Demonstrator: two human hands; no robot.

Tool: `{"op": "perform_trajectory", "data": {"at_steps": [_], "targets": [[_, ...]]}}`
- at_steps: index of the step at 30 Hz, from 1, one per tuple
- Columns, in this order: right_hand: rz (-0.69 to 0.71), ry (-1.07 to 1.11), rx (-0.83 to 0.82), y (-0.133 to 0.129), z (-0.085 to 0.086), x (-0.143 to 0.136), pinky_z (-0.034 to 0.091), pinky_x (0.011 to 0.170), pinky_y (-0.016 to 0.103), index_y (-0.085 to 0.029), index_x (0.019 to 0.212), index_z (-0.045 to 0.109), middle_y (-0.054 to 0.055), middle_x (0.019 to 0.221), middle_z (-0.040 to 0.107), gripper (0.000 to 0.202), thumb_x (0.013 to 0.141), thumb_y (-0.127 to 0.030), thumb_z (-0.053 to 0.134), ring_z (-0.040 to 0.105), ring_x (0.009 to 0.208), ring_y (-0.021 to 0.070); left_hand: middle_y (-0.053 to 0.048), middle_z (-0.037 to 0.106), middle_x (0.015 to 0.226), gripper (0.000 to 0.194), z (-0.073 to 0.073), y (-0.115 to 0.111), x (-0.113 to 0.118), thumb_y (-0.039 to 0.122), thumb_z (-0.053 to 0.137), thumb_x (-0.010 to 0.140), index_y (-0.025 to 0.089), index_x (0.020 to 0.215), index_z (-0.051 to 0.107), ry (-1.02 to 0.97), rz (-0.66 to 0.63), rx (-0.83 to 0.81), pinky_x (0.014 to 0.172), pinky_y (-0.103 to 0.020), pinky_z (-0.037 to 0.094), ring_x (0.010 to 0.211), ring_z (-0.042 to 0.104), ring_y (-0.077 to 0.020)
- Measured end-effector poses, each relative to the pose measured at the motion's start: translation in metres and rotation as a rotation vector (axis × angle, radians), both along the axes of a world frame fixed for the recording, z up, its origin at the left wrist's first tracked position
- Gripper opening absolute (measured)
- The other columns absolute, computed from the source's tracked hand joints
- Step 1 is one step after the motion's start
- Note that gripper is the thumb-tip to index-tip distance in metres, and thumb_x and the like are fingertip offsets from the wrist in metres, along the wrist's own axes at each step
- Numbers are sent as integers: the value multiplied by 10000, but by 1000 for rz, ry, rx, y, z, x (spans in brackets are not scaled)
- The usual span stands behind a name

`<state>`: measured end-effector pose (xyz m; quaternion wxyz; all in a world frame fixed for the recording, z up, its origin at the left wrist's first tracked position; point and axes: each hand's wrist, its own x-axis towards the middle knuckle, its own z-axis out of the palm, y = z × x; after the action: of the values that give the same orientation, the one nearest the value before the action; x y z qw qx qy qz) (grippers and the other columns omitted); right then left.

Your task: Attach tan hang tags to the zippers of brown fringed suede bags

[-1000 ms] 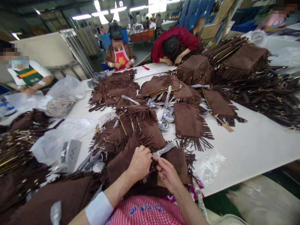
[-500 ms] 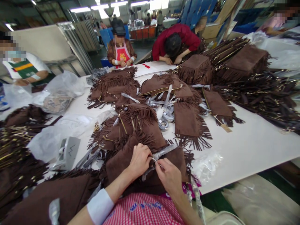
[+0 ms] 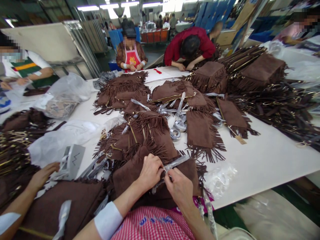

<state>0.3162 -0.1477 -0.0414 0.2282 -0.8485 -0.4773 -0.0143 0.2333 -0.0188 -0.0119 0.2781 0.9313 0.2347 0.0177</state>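
Observation:
A brown suede bag (image 3: 127, 175) lies in front of me at the near edge of the table. Over it, my left hand (image 3: 150, 168) and my right hand (image 3: 178, 185) almost meet, both with fingers pinched at a small metal piece (image 3: 164, 170). A strip of clear plastic wrap (image 3: 178, 162) runs from that spot up to the right. The fingertips hide most of the small piece. Just beyond lie more fringed brown bags (image 3: 160, 133) with gold zippers.
A co-worker's hand (image 3: 47, 170) reaches in at the left beside a grey box-like device (image 3: 72, 161). Crumpled clear plastic (image 3: 221, 178) lies right of my hands on the white table (image 3: 262, 163). Bag piles stand farther back, with people around the table.
A co-worker's arm has come in from the left, its hand at the grey device. The plastic strip on the near left bag has shifted. My hands have barely moved.

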Motion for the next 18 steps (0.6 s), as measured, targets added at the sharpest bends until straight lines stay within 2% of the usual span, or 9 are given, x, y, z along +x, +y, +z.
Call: {"op": "perform_trajectory", "data": {"at_steps": [5,8,12,14,18], "targets": [[30,52,-9,3,0,0,246,520,296,-230,664,593,16,654,637,245,888,-200,498,552,548,138,-44,636,865,113,-2,-3,0,176,559,831,183,753,639,-13,51,18,784,-358,312,918,473,-219],[53,114,-13,1,-1,0,292,538,288,-231,693,604,19,680,643,235,903,-220,500,585,580,155,-34,634,842,128,-5,-5,1,171,562,817,186,710,631,-9,112,4,776,-353,310,899,471,-212],[45,291,95,-1,-3,1,417,652,279,-217,911,634,50,832,685,159,934,-268,485,653,750,200,-30,634,843,143,-7,-7,0,170,556,824,182,696,618,-38,155,-19,787,-349,314,903,470,-210],[77,370,151,0,-6,2,453,714,289,-218,1022,627,67,911,695,190,948,-270,461,661,817,210,-29,632,845,134,-8,-8,-1,161,557,823,180,702,611,-58,164,-24,792,-347,319,904,470,-209],[159,441,169,4,-12,4,474,751,305,-233,1011,642,70,908,690,226,955,-250,424,656,819,211,-30,633,844,118,-10,-9,-4,139,557,814,178,714,605,-84,172,-31,804,-347,328,906,477,-208]]}}
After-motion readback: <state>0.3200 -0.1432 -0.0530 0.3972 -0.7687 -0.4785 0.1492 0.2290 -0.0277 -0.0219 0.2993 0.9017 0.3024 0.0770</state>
